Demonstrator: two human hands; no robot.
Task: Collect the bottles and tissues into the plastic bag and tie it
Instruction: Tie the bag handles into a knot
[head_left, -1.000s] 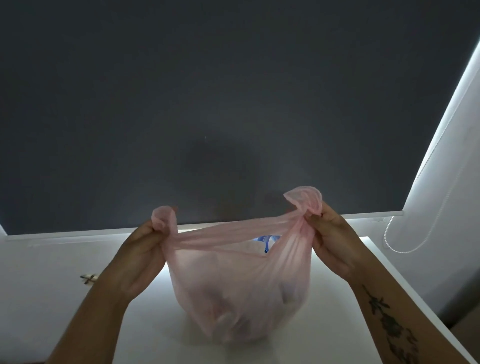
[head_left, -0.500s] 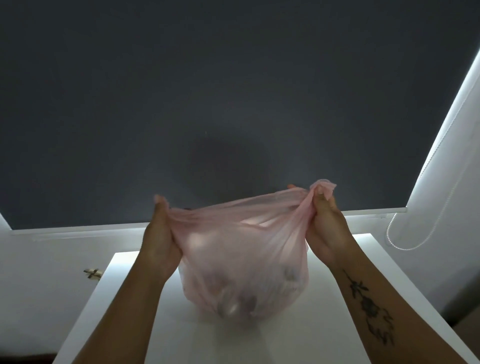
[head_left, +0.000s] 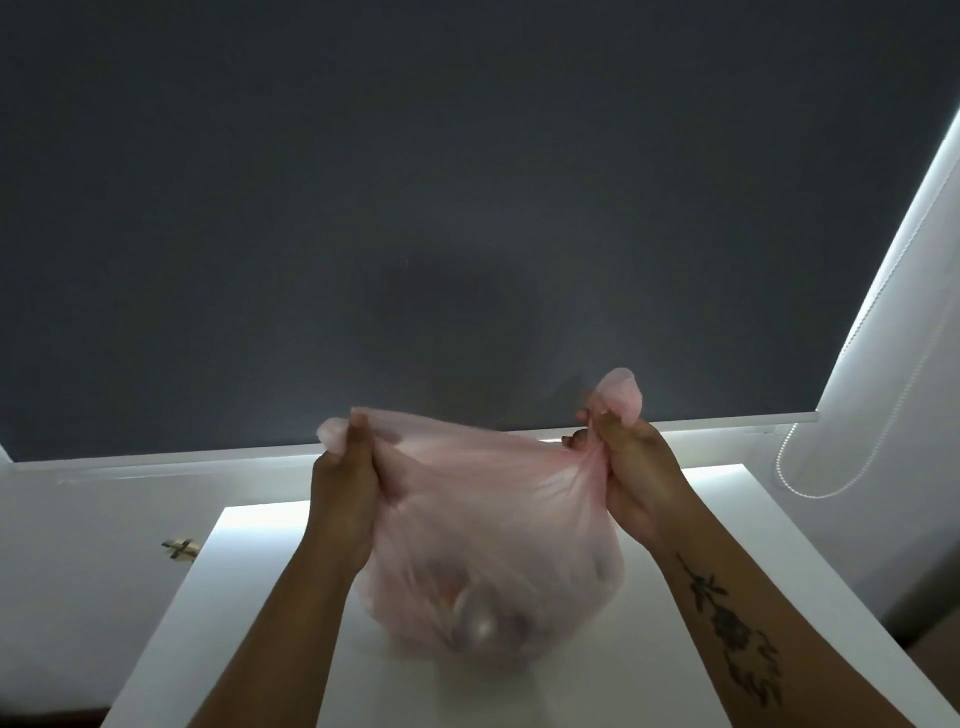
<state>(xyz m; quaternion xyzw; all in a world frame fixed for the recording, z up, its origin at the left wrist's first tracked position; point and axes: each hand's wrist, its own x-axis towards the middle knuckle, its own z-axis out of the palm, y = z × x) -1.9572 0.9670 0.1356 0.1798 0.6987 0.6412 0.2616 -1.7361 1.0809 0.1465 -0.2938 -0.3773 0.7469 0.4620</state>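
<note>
At the middle of the white table (head_left: 597, 675) bulges the pink plastic bag (head_left: 493, 519), with a clear bottle (head_left: 475, 616) blurred near its bottom. Above the table, the left hand (head_left: 345, 483) pinches one top corner and the right hand (head_left: 636, 467) grips the other. The hands are held apart, with the bag's mouth stretched between them.

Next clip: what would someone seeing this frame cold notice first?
A bulging pink plastic bag fills mid-frame over the white table, blurred shapes showing through it. The left hand and right hand each grip a bunched top corner. Behind, a dark blind fills the upper frame, light glowing along its edges.
</note>
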